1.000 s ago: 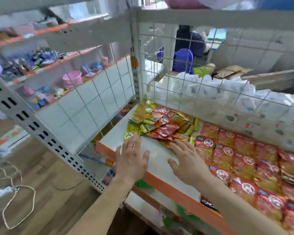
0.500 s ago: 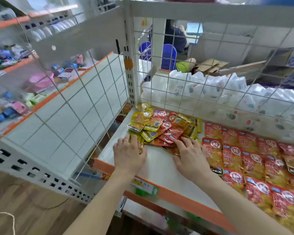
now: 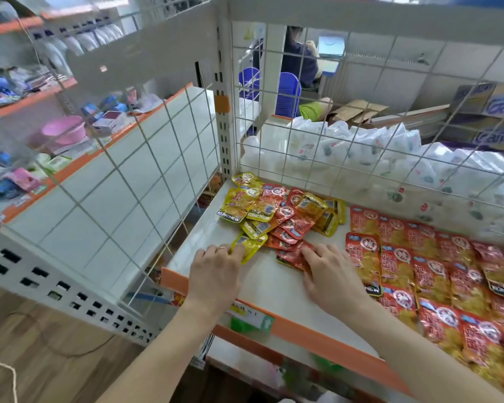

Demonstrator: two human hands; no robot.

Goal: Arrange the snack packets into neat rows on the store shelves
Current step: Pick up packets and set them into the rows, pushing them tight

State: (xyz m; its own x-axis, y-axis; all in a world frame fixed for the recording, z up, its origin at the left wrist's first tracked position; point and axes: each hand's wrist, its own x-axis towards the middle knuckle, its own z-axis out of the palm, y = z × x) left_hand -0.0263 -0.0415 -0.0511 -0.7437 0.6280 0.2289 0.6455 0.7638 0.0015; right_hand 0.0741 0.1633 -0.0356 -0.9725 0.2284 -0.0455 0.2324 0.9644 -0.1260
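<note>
On the shelf [image 3: 271, 286], the left grip [image 3: 216, 274] touched a yellow packet [image 3: 249, 248] (pinched or not, I couldn't tell) and the right grip [image 3: 330, 279] lay flat on red packets [image 3: 292, 255], so a hard pull might slide some off.

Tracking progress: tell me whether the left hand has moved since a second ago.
Yes: left hand went forward past the shelf's orange edge onto a yellow packet.

Loose yellow-red snack packets [image 3: 280, 216] heaped back-left — red packets [image 3: 437, 271] in rows
</note>
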